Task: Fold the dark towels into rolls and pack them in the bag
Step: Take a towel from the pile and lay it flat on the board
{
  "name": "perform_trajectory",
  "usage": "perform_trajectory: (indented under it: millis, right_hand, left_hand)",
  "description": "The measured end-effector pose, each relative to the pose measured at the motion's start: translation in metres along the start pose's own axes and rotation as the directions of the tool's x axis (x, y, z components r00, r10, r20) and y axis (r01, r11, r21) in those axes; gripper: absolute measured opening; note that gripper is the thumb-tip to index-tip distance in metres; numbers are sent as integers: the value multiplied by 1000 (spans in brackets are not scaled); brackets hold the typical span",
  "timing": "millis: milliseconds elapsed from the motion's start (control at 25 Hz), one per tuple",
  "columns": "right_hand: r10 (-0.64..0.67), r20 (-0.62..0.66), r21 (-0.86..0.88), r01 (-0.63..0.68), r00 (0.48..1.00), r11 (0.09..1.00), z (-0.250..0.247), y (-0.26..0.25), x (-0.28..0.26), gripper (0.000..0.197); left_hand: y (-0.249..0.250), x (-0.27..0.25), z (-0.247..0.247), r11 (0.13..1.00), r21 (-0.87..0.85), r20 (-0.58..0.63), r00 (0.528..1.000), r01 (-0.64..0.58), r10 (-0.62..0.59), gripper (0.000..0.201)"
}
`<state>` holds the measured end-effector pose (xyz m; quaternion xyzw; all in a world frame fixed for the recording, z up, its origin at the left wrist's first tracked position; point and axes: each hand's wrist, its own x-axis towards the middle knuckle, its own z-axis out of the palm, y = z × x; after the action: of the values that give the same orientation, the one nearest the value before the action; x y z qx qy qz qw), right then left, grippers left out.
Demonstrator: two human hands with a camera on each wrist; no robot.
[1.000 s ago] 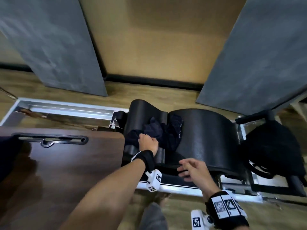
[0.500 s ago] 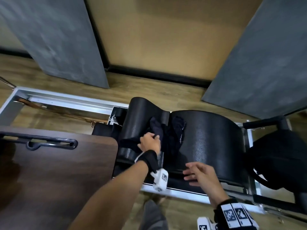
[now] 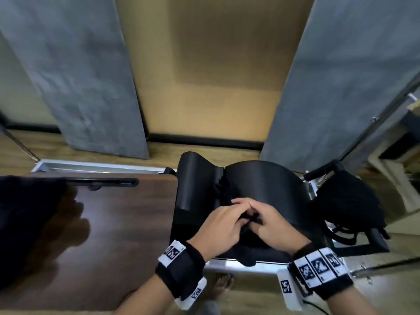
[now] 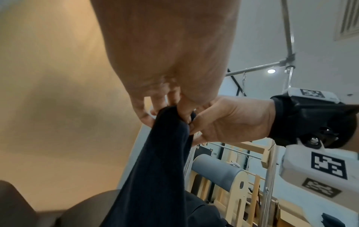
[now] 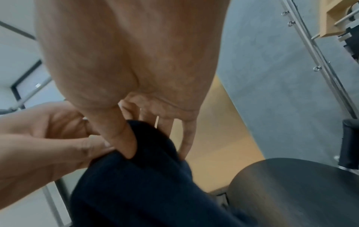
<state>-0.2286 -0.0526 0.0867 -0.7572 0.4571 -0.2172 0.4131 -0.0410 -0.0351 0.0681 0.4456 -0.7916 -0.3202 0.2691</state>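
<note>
pinching one dark towel (image 4: 161, 161) together, left hand (image 3: 221, 226) and right hand (image 3: 273, 223) touching, fingers curled

left hand (image 3: 221, 226): fingers curled, pinching dark navy cloth towel (image 4: 163, 161) | right hand (image 3: 276, 226): thumb and fingers pinching same edge | both hands touching, 2 wrists in black straps

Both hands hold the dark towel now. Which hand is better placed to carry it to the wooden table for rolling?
Probably the left hand: it already pinches the dark towel, and the wooden table lies on its side. The right hand also grips it but is farther away.
</note>
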Motion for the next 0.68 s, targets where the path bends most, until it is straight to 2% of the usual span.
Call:
perform_trajectory:
  millis: [120, 240, 400, 520, 680]
  right_hand:
    - [-50, -38, -86, 47, 998, 995, 21, -40, -43, 21]
    - [-93, -121, -98, 82, 988, 992, 42, -82, -68, 8]
    - [-126, -190, -38, 120, 974, 992, 65, -132, -90, 27]
    - [-136, -224, -39, 130, 965, 991, 81, -153, -101, 41]
    - [-146, -234, -136, 117, 961, 984, 101, -177, -114, 54]
  left_hand:
    - [28, -69, -20, 997, -81, -85, 996, -1, -6, 16]
    - [35, -124, -43, 998, -43, -166, 985, 44, -51, 26]
    - [30, -199, -78, 968, 169, -210, 967, 185, -148, 21]
    - [25, -240, -111, 946, 243, -208, 964, 216, -167, 19]
    - [13, -295, -162, 915, 328, -176, 966, 237, -187, 19]
